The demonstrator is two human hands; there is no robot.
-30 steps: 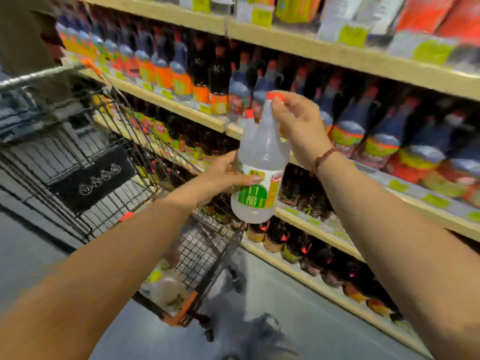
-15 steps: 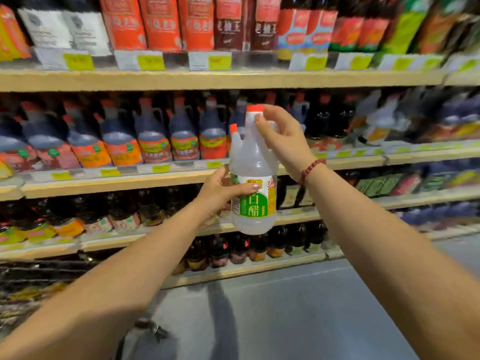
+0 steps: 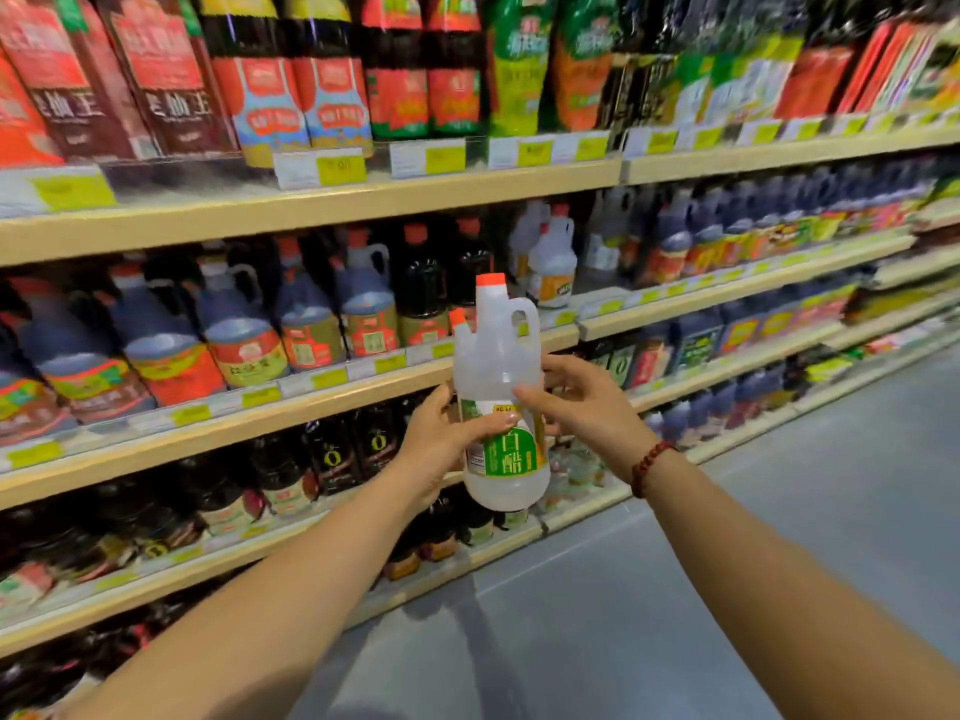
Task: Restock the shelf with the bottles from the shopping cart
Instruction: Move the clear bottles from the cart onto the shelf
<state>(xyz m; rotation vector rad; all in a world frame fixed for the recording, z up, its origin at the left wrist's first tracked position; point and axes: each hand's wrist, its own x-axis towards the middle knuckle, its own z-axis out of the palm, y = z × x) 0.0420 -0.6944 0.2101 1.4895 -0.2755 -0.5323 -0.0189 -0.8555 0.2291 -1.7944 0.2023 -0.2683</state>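
Aisle shelving [image 3: 311, 207] with pale, wood-toned edges runs in stacked tiers beside a smooth grey floor [image 3: 857, 459], receding to the right. Yellow price tags [image 3: 340, 168] line the shelf fronts. Dark red-capped jugs [image 3: 306, 324] fill the middle tier, and red and green pouches [image 3: 156, 70] crowd the top under even indoor light.

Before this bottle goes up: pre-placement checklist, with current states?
1. Main grip: left hand holds the white vinegar bottle round its body: ok.
2. Second grip: right hand has its thumb on the bottle's front; firmness: cannot tell.
3. Sealed: orange cap is on: ok.
4. Attitude: close to upright: ok.
5. Target found: matching clear bottles stand on the shelf behind: ok.
6. Free slot beside them: cannot tell.
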